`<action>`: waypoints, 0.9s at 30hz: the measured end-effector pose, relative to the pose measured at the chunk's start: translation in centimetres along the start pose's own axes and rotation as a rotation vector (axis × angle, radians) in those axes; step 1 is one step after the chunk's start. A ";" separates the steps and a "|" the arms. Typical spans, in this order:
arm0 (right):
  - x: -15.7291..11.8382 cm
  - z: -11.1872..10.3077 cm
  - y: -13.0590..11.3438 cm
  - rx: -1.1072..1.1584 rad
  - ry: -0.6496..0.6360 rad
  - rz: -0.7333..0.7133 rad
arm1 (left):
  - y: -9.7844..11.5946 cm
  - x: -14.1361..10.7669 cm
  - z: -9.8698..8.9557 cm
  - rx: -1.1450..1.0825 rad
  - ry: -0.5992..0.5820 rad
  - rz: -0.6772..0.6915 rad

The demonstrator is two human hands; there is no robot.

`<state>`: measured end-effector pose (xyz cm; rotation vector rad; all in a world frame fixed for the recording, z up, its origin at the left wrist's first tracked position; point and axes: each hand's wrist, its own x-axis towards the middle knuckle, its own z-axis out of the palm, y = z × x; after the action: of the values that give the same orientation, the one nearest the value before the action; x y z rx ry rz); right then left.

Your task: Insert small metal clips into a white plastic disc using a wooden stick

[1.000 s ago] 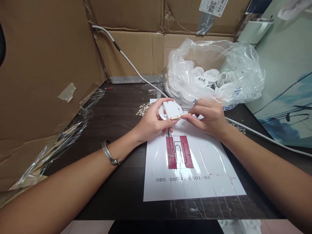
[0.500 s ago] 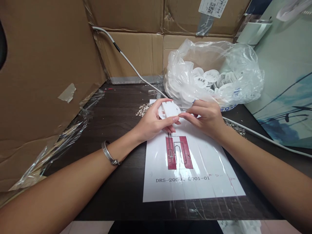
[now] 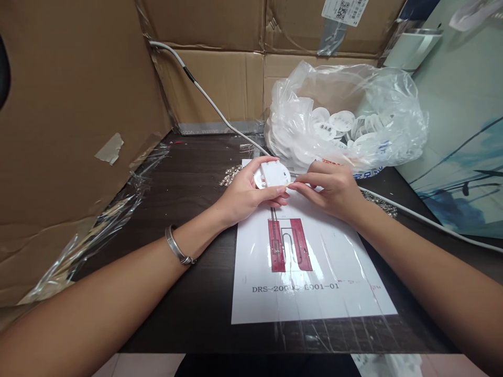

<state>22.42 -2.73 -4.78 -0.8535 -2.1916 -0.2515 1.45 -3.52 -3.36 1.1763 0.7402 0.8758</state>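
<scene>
My left hand is closed around a round white plastic piece with a raised block and small cut-outs on its face. The thumb presses along its near edge. At the right rim of that piece, my right hand is pinched, thumb against forefinger. Whatever lies between those fingertips is too small to make out. Both hands are above the far part of a white printed sheet with a red-and-white drawing.
Behind the hands stands a clear plastic bag of white discs. Small metal parts lie in one pile at left and another pile at right. A white cable crosses the table. Cardboard walls enclose the back and left.
The white piece is tilted slightly differently in my left hand, whose lower fingers have curled in closer beneath it. My right hand keeps its pinch at the rim.
</scene>
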 end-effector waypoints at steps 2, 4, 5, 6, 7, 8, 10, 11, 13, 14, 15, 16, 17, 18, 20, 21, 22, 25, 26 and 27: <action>-0.1 0.0 0.0 -0.011 -0.016 0.010 | 0.0 0.0 0.0 -0.009 0.005 -0.012; -0.1 -0.1 0.0 -0.024 -0.030 0.019 | 0.0 0.0 0.0 -0.013 0.010 -0.019; -0.2 -0.1 0.0 -0.031 -0.036 0.024 | 0.0 0.1 0.0 -0.011 0.010 -0.021; -0.2 -0.1 0.0 -0.036 -0.041 0.029 | 0.0 0.1 0.0 -0.008 0.010 -0.020; -0.2 -0.1 0.0 -0.039 -0.045 0.033 | 0.0 0.1 0.0 -0.003 0.008 -0.019; -0.2 -0.1 0.0 -0.040 -0.048 0.035 | -0.1 0.1 0.0 0.002 0.006 -0.018; -0.3 -0.1 0.1 -0.035 -0.051 0.037 | -0.1 0.1 0.0 0.014 0.005 -0.017; -0.3 -0.1 0.1 -0.028 -0.057 0.039 | -0.1 0.1 0.0 0.021 0.006 -0.015; -0.3 -0.2 0.1 -0.006 -0.074 0.054 | -0.1 0.1 0.0 0.040 0.008 -0.009; -0.3 -0.2 0.0 0.008 -0.088 0.067 | -0.1 0.1 0.0 0.050 0.006 -0.007; -0.3 -0.3 0.0 0.025 -0.109 0.085 | 0.0 0.1 0.0 0.061 0.003 -0.004; -0.3 -0.4 0.0 0.044 -0.132 0.105 | 0.0 0.1 0.0 0.071 0.000 -0.003; -0.3 -0.4 0.0 0.063 -0.158 0.126 | -0.1 0.1 0.0 0.079 -0.001 -0.004; -0.2 -0.5 0.0 0.080 -0.182 0.145 | -0.1 0.1 0.0 0.086 0.001 -0.004; -0.2 -0.5 -0.1 0.106 -0.211 0.170 | -0.1 0.1 0.1 0.093 0.009 0.001; -0.2 -0.5 -0.1 0.116 -0.213 0.175 | -0.1 0.1 0.2 0.091 0.018 0.010; -0.1 -0.5 -0.1 0.124 -0.202 0.179 | -0.1 0.1 0.2 0.084 0.028 0.023; -0.1 -0.3 -0.2 0.147 -0.140 0.173 | -0.1 0.0 0.3 0.063 0.054 0.057; -0.1 -0.2 -0.3 0.151 -0.119 0.167 | -0.1 0.0 0.3 0.063 0.057 0.065; -0.1 -0.2 -0.3 0.149 -0.099 0.158 | -0.1 0.0 0.3 0.069 0.056 0.071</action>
<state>22.38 -3.10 -4.71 -0.9662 -2.1885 0.0310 1.72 -3.72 -3.41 1.2497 0.7831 0.9524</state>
